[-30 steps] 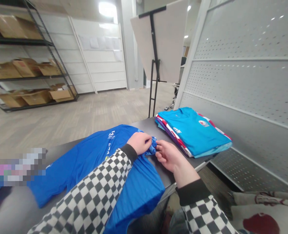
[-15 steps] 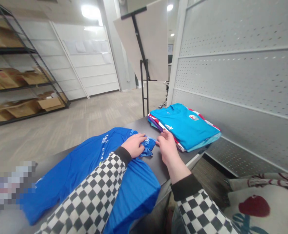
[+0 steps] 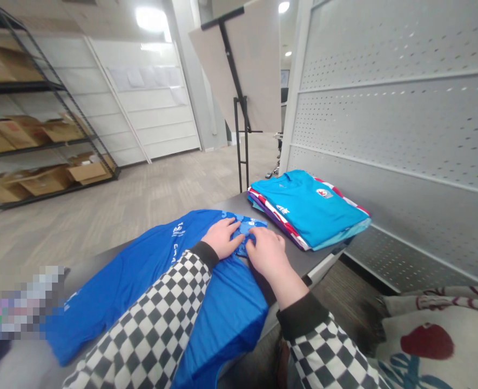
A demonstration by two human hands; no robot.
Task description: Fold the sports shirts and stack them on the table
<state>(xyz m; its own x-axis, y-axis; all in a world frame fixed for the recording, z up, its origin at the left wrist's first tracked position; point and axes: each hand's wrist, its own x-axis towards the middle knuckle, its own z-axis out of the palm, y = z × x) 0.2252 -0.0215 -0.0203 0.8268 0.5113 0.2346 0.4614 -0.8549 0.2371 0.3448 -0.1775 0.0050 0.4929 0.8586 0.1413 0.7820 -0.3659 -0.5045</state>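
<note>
Head camera, looking down past two checkered sleeves (image 3: 153, 308): I see a blue shirt (image 3: 226, 302) spread over the dark grey table (image 3: 80, 273), one part of it draping down at the near edge. Its light-blue patterned section (image 3: 242, 220) lies beneath the person's fingers. The left hand (image 3: 221, 239) rests palm down on that section, thumb and fingers parted. Facing it closely, the right hand (image 3: 267, 251) bends over the cloth with its thumb at the fabric; its other fingers are partly hidden, so I can't tell whether it pinches anything. Just beyond the right hand sits a neat stack of folded shirts (image 3: 307, 208), bright blue on top, with red-and-white checks and purple showing below. Behind that stands a white perforated panel (image 3: 384, 119). Across the carpeted floor (image 3: 157, 189), cardboard boxes (image 3: 48, 181) fill a black shelving unit (image 3: 32, 151).
</note>
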